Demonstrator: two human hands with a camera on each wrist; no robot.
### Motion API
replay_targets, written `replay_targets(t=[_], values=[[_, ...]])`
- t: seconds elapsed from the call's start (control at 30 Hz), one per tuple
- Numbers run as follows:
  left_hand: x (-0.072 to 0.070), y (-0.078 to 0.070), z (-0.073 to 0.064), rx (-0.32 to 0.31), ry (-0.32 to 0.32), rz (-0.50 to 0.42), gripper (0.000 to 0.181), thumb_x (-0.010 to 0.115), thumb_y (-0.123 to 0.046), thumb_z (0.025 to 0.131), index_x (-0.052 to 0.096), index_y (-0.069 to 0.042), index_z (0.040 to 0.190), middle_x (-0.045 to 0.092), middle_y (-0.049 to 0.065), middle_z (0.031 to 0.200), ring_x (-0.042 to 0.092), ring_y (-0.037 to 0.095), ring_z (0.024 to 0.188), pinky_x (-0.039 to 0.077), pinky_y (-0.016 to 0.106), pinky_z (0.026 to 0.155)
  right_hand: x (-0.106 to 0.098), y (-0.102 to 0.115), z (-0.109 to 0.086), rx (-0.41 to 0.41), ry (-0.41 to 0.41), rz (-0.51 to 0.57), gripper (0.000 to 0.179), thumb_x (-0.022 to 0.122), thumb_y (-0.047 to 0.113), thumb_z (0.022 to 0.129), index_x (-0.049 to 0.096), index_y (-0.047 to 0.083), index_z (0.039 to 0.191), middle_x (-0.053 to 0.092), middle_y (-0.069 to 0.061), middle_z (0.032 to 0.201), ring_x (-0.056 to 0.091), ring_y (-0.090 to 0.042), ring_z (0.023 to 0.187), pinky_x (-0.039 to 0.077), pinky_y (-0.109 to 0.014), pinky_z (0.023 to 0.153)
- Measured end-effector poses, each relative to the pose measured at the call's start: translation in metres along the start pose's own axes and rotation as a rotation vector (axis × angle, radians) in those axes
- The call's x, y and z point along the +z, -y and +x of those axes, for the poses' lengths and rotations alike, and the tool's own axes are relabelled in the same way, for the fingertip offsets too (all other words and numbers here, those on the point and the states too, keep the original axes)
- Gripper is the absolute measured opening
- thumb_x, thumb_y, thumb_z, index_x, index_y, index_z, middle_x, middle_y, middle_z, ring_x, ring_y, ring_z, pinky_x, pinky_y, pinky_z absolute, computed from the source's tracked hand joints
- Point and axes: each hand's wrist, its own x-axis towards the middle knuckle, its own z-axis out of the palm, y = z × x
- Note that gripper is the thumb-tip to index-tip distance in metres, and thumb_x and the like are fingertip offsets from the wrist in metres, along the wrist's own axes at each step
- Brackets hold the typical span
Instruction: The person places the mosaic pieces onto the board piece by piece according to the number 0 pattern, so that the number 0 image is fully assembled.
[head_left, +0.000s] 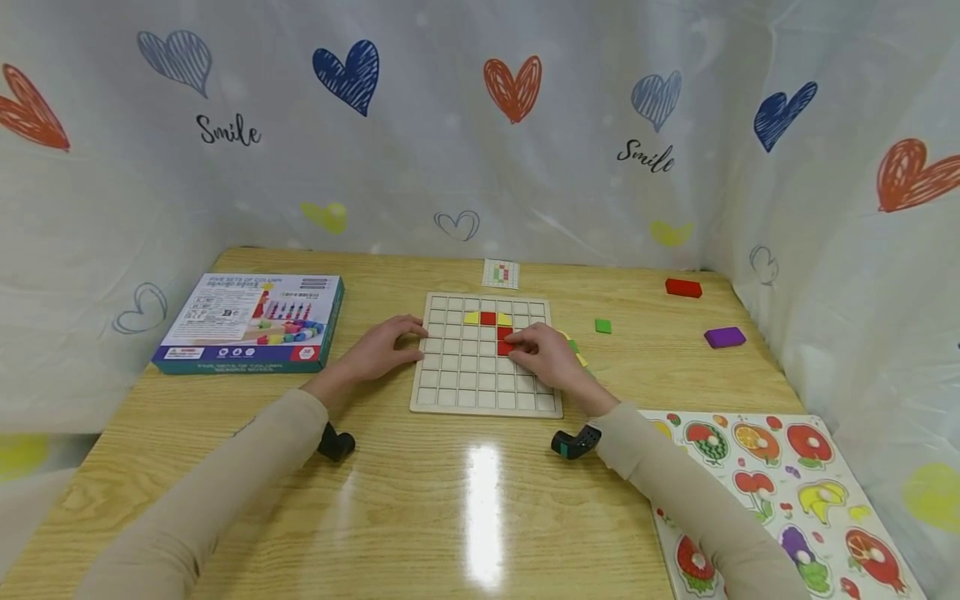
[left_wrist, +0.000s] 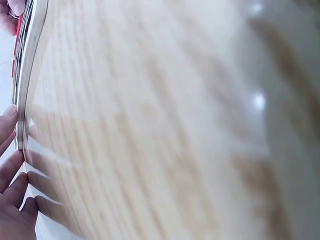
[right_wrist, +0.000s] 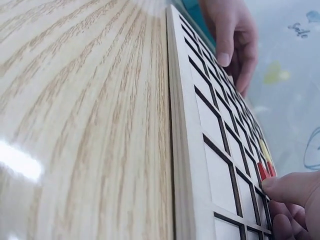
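A wooden grid board (head_left: 453, 392) lies on the table. My left hand (head_left: 384, 348) touches its left edge, with the thumb nearer me and the fingers farther along; fingertips (left_wrist: 15, 162) meet the board's side in the left wrist view. With thumb and fingers, my right hand (head_left: 546, 357) pinches a red square tile (head_left: 503, 349) over a cell right of the middle. Directly above that tile is another red square (head_left: 505, 333). Higher up, a red square (head_left: 488, 318) sits between two yellow curved-edge pieces, one on its left (head_left: 472, 318). My right hand partly hides loose yellow and green pieces (head_left: 573, 345).
A small pattern card (head_left: 501, 273) lies behind the board. To the right are a green square tile (head_left: 603, 326), a red block (head_left: 683, 288) and a purple block (head_left: 724, 337). A boxed bead set (head_left: 251, 323) is at left, a fruit puzzle board (head_left: 765, 458) at front right.
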Motion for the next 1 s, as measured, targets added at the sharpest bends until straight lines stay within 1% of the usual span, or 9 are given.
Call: replay_targets(t=[0.17,0.4,0.53,0.8,0.9,1.0], values=[[-0.0008,-0.0018,-0.0011,-0.002,0.001,-0.008,0.036,0.067,-0.017,0.094,0.062,-0.002,0.126,0.045,0.019,0.145,0.033,0.037,0.140,0.025,0.051,0.115,0.0004,0.0009,0.0000,0.000,0.004,-0.004,0.027,0.069,0.015,0.092,0.072,0.007,0.118,0.064,-0.007,0.103,0.056,-0.018,0.086,0.048,-0.031,0.075],[0.0010,0.0002,-0.0013,-0.012,0.003,-0.010,0.036,0.067,-0.018,0.094,0.062,-0.004,0.126,0.045,0.018,0.146,0.034,0.036,0.140,0.025,0.051,0.115,0.0015,0.0010,-0.0005,0.035,0.012,0.013,0.025,0.066,0.015,0.094,0.071,0.008,0.118,0.063,-0.007,0.106,0.055,-0.018,0.087,0.048,-0.032,0.075],[0.0018,0.0014,-0.0012,-0.011,0.002,-0.008,0.036,0.067,-0.019,0.094,0.062,-0.004,0.126,0.045,0.017,0.146,0.034,0.036,0.140,0.026,0.051,0.115,0.0008,0.0031,-0.0016,0.044,0.014,0.019,0.024,0.066,0.014,0.094,0.071,0.008,0.117,0.063,-0.007,0.104,0.055,-0.018,0.086,0.048,-0.032,0.075],[0.0013,0.0007,-0.0010,-0.011,0.002,-0.007,0.036,0.067,-0.019,0.094,0.062,-0.005,0.126,0.045,0.017,0.146,0.034,0.035,0.140,0.025,0.051,0.115,0.0009,0.0037,-0.0009,0.033,-0.002,0.012,0.023,0.067,0.014,0.093,0.072,0.007,0.115,0.064,-0.008,0.106,0.058,-0.018,0.088,0.049,-0.033,0.077],[0.0010,0.0003,-0.0009,-0.011,0.002,-0.006,0.036,0.067,-0.019,0.094,0.062,-0.004,0.126,0.045,0.017,0.146,0.034,0.036,0.140,0.025,0.051,0.115,-0.0009,0.0031,-0.0021,0.065,0.001,0.060,0.024,0.066,0.017,0.095,0.071,0.009,0.116,0.064,-0.006,0.110,0.058,-0.018,0.091,0.050,-0.033,0.079],[0.0005,0.0003,-0.0005,-0.013,0.003,-0.004,0.036,0.067,-0.019,0.094,0.062,-0.005,0.127,0.045,0.017,0.146,0.034,0.035,0.140,0.025,0.051,0.115,-0.0069,0.0013,-0.0052,0.136,-0.005,0.150,0.024,0.063,0.022,0.097,0.070,0.014,0.119,0.064,-0.002,0.114,0.059,-0.017,0.095,0.050,-0.034,0.079]])
